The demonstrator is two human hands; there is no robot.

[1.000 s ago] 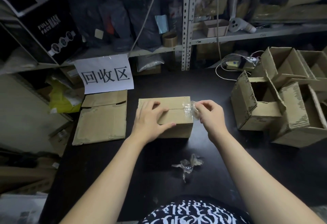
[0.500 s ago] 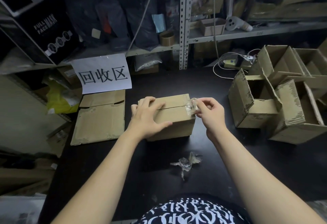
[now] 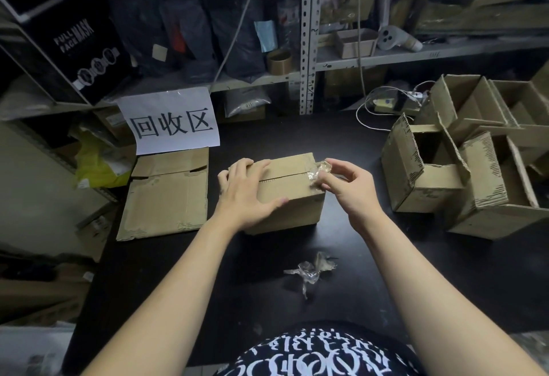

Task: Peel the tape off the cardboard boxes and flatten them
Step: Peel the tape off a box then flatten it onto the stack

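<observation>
Cluttered metal shelves (image 3: 307, 48) back a black table (image 3: 386, 271), seen from the head camera. A paper sign (image 3: 172, 121) hangs at 10 o'clock.

By my reading, the job is partly done. One flattened box (image 3: 166, 197) lies at 9 o'clock from the work, just below the sign. A wad of peeled tape (image 3: 310, 271) sits at 6 o'clock, near the person's body. Several open boxes (image 3: 427, 176) are piled at 3 o'clock, all upright and unflattened, so most of the work seems to be left.

The closed box (image 3: 292, 197) stands at the table's centre. Its top flaps meet along a seam that now looks bare for most of its length. The left hand (image 3: 243, 194) presses on its left end, fingers spread over the top and thumb along the front edge. The right hand (image 3: 352, 187) pinches the clear tape (image 3: 319, 169), which is bunched at the seam's 3 o'clock end and appears stuck there to the lid. The cardboard looks plain brown, its edges crisp, with no tears that I can see.
</observation>
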